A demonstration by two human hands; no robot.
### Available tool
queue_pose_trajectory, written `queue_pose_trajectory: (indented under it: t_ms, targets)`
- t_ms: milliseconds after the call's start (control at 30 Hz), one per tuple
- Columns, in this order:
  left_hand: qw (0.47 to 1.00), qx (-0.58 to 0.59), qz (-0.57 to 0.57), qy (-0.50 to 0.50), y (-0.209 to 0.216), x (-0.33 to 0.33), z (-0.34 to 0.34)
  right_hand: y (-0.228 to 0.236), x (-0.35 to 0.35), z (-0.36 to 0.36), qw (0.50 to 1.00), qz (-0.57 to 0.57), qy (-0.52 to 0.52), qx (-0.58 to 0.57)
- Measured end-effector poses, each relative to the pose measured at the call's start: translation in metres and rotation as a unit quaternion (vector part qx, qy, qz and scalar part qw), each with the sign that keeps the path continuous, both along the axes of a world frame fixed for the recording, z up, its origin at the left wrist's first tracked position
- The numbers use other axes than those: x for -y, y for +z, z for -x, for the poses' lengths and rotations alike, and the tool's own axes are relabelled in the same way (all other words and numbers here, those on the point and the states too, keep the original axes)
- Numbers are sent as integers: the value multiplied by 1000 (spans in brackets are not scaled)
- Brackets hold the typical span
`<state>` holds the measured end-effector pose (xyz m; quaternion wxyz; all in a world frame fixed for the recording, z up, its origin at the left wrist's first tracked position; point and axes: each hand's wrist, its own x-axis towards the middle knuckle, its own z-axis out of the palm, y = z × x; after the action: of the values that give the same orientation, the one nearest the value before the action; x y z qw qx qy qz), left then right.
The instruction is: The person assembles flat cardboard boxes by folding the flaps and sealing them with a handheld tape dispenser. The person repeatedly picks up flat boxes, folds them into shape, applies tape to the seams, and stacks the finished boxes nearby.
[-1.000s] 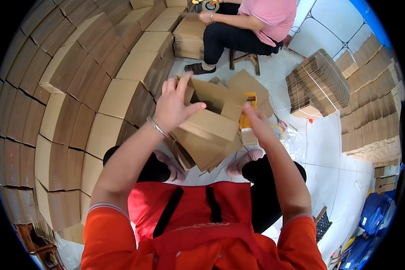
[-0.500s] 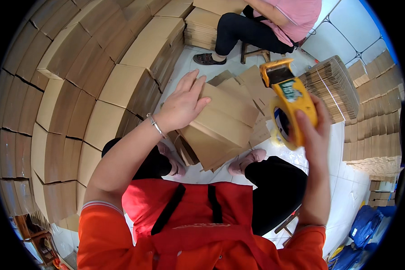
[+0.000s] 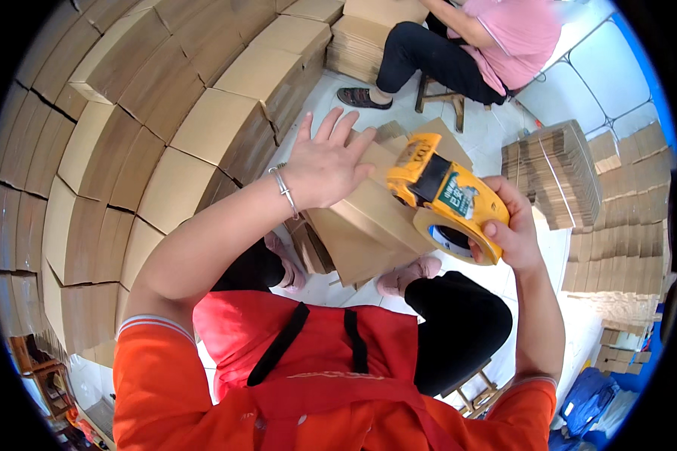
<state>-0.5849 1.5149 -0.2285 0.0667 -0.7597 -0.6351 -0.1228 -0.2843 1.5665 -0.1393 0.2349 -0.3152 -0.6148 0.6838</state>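
My right hand (image 3: 508, 225) is wrapped round a yellow tape dispenser (image 3: 459, 197) with a large roll of tape in it, held above the right side of a brown cardboard box (image 3: 365, 218). The dispenser's head points left, towards my other hand. My left hand (image 3: 327, 161), with a bracelet at its wrist, has its fingers spread over the box's far left part; whether the palm presses on it I cannot tell. Between my feet, the box rests on several flat cardboard pieces (image 3: 312, 248). The dispenser hides part of the box's right side.
Stacked closed boxes (image 3: 195, 135) form a wall on the left. A strapped bundle of flat cardboard (image 3: 553, 177) stands at the right, with more stacks (image 3: 620, 218) beyond. A person in pink (image 3: 515, 37) sits on a stool (image 3: 440, 98) at the far side. Blue bags (image 3: 588, 398) lie lower right.
The tape dispenser has swung left and tilted, its head now over the box's right part. My left hand has shifted slightly right and its fingers have spread. The whole view has shifted a little.
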Motion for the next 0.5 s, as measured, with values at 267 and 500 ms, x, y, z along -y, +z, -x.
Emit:
queue_pose_trajectory:
  t_ms: [267,500]
  targets:
    - [530,795,289,63,58,13,-17,0,3,-1,999,-37,28,4]
    - [535,776,323,87,49,12,-17,7,3,9,996,-69,43,47]
